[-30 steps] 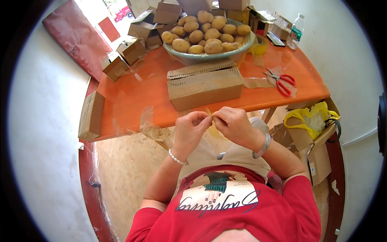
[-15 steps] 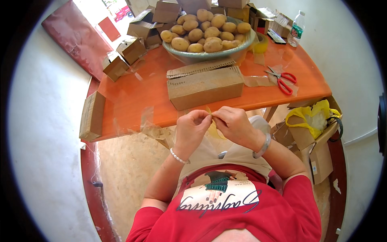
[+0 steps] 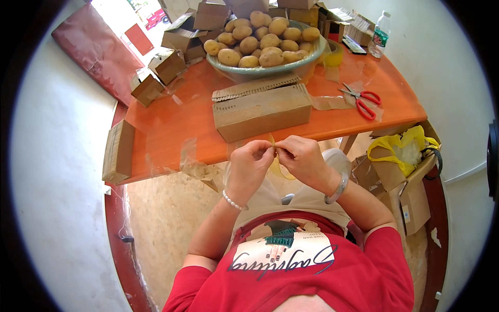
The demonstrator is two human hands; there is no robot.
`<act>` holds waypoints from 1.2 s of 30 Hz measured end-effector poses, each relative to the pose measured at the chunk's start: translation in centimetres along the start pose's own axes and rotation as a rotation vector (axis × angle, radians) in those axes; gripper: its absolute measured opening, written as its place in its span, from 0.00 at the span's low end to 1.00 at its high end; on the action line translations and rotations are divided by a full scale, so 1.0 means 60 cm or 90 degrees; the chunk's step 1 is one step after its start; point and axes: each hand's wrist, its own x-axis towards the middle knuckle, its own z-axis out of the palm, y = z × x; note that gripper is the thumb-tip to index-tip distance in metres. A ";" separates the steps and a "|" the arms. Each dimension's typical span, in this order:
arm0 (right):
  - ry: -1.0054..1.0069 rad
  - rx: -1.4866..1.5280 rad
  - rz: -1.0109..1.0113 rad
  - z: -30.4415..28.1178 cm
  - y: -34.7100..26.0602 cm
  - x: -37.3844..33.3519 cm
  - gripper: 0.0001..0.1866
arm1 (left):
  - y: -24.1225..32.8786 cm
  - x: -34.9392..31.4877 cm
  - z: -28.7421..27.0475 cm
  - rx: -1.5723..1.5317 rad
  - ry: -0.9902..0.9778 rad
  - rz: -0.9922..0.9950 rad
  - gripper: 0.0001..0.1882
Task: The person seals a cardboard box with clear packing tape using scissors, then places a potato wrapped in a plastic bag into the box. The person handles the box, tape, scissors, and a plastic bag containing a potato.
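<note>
Just in front of the table's near edge, my left hand (image 3: 248,165) and my right hand (image 3: 303,160) meet fingertip to fingertip. Both are closed in a pinch on a strip of yellowish clear tape (image 3: 281,171), which loops down between them above my lap. Its ends are mostly hidden by the fingers. Right beyond my hands lies a long brown cardboard box (image 3: 264,118), with a ragged corrugated flap along its far side. Red-handled scissors (image 3: 368,105) lie with blades parted to the right of the box, beside stuck-down tape pieces.
Behind the box stands a wide bowl (image 3: 244,73) heaped with potatoes (image 3: 271,56). A tape roll (image 3: 333,55) and a plastic bottle (image 3: 381,35) are at the far right. Small cartons (image 3: 169,66) sit far left, another box (image 3: 119,151) at the left edge. A yellow bag (image 3: 404,151) rests in cartons at right.
My hands stay pinched together in nearly the same place, with only a slight shift of the fingers and tape. The whole view has moved a little.
</note>
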 end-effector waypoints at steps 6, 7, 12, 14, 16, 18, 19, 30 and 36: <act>0.009 0.021 0.037 -0.002 0.004 -0.008 0.03 | 0.002 0.001 0.008 -0.012 -0.013 0.002 0.06; 0.007 0.025 0.049 -0.003 0.004 -0.010 0.03 | -0.004 0.003 0.009 -0.023 -0.017 0.004 0.06; -0.007 0.058 0.097 -0.011 -0.001 -0.014 0.03 | -0.015 0.005 0.015 -0.039 -0.019 0.020 0.08; -0.009 0.051 0.096 -0.015 -0.002 -0.013 0.03 | -0.012 0.005 0.015 -0.042 -0.022 0.024 0.08; -0.007 0.039 0.086 -0.017 -0.003 -0.012 0.03 | -0.002 0.005 0.013 -0.052 -0.042 0.011 0.07; 0.001 0.016 0.061 -0.018 -0.003 -0.014 0.03 | 0.003 0.005 0.013 -0.064 -0.056 0.001 0.06; 0.005 0.006 0.047 -0.018 -0.003 -0.015 0.03 | 0.004 0.004 0.013 -0.070 -0.059 -0.004 0.06; 0.026 -0.041 -0.050 -0.009 0.000 -0.017 0.02 | 0.006 0.001 0.009 -0.165 -0.071 -0.042 0.06; 0.031 -0.085 -0.096 -0.005 0.010 -0.025 0.02 | 0.004 0.001 0.006 -0.210 -0.095 -0.065 0.07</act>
